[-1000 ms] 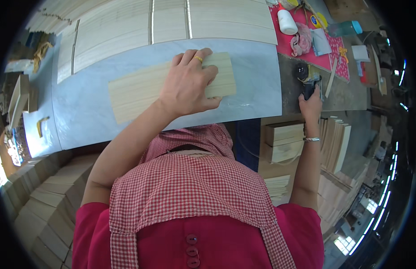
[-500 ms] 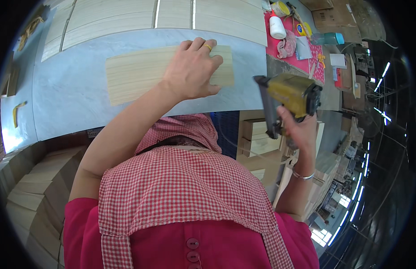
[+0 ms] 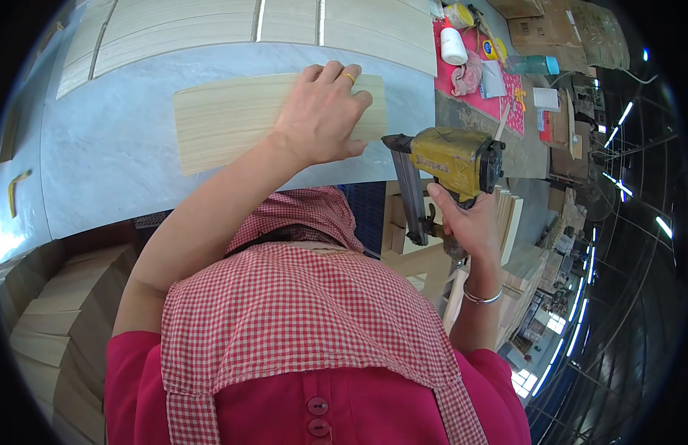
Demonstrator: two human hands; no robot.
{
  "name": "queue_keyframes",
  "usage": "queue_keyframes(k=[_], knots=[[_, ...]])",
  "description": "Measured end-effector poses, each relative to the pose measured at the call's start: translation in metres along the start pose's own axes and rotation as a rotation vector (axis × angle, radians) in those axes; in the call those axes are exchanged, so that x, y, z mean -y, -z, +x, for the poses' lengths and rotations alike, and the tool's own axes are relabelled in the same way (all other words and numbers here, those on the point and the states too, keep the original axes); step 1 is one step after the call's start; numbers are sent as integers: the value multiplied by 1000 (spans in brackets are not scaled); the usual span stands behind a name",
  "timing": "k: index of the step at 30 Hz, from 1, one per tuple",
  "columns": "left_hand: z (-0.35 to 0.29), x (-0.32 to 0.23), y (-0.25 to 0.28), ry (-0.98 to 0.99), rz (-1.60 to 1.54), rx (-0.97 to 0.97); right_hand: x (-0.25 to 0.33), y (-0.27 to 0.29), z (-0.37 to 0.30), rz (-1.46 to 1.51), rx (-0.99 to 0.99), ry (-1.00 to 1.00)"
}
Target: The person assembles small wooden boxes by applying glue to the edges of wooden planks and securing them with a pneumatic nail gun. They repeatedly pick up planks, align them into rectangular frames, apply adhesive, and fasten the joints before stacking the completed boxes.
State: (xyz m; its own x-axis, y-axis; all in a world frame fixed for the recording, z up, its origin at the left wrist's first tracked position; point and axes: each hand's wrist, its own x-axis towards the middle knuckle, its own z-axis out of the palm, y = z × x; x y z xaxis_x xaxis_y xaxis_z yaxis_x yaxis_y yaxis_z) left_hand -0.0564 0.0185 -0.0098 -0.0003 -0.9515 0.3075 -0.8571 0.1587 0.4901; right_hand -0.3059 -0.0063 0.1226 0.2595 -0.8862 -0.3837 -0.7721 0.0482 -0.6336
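While our left hand (image 3: 322, 119) lies flat with fingers spread on the pale wooden board (image 3: 225, 122), pressing its right end down, our right hand (image 3: 463, 219) is wrapped tight around the grip of a yellow nail gun (image 3: 448, 163). The board rests lengthwise on the grey surface (image 3: 106, 178), stretching away to the left of the left hand. The nail gun hangs just off the surface's near edge, to the right of the left hand and close to the board's corner but not touching it, its dark magazine pointing down beside the right hand. Beyond the left hand, more pale boards (image 3: 210, 30) lie side by side. Further right, past the gun, a white bottle (image 3: 453, 46) stands on a red cloth (image 3: 500, 93).
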Motion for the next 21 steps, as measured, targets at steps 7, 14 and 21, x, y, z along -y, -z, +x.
queue_keyframes(k=[7, 14, 21], knots=[[0, 0, 2, -1, 2, 11, 9, -8, -7, 77, -61, 9], [1, 0, 3, 8, -12, 28, 21, -8, 19, 0, -77, 29], [2, 0, 7, 21, -30, 58, 27, -10, 29, -26, -45, 0]])
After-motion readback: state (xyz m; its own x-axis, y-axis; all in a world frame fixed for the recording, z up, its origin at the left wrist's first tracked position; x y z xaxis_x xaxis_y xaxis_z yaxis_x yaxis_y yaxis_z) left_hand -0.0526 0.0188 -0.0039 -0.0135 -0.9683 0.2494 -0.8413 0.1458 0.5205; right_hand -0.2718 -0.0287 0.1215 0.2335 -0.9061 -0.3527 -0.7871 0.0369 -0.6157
